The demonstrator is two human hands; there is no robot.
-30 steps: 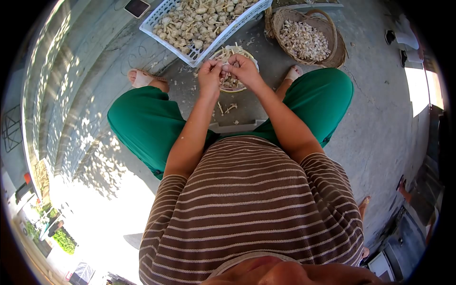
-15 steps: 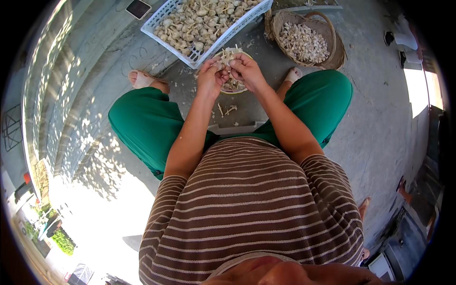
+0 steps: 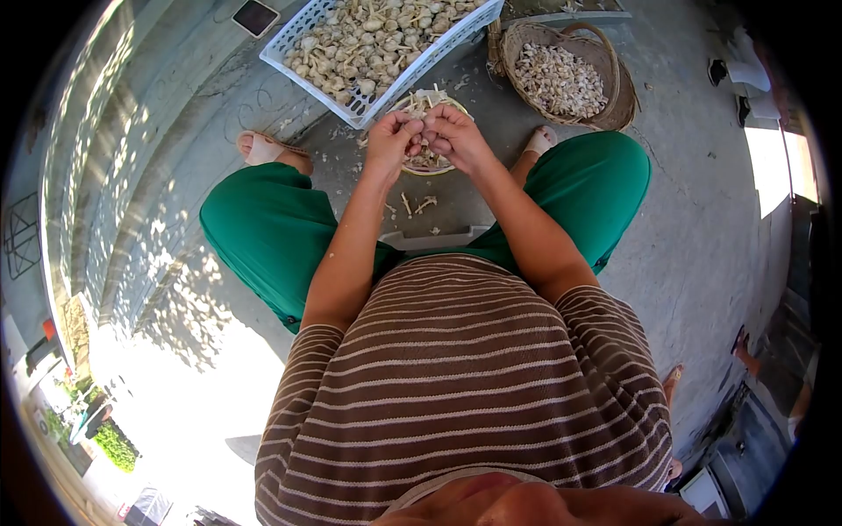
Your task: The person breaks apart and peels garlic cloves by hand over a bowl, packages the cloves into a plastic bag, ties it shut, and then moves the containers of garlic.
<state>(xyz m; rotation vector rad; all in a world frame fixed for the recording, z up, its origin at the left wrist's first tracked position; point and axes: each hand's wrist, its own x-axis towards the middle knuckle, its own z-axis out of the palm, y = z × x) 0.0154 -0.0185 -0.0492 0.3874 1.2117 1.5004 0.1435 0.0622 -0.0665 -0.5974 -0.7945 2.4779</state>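
My left hand (image 3: 386,142) and my right hand (image 3: 456,138) meet fingertip to fingertip above a round bowl (image 3: 428,172) with a yellowish rim. Both are closed in a pinch around a small piece of garlic (image 3: 421,117), mostly covered by the fingers. Dry garlic stalks and skins (image 3: 427,100) fill the bowl beneath. Just beyond my hands, a pale blue plastic crate (image 3: 431,72) holds a heap of whole garlic bulbs (image 3: 368,44). To the right, a woven basket (image 3: 617,81) contains many separated garlic cloves (image 3: 561,81).
A dark-screened phone or tablet (image 3: 255,17) lies left of the crate. Bits of stalk (image 3: 425,204) are scattered on the concrete floor between my knees. My sandalled feet flank the bowl. Another person's feet and legs (image 3: 754,92) show at the far right.
My fingers have drawn closer together, and less of the garlic shows between them. A loose pale piece shows on the floor below my left hand. Crate and basket are unmoved.
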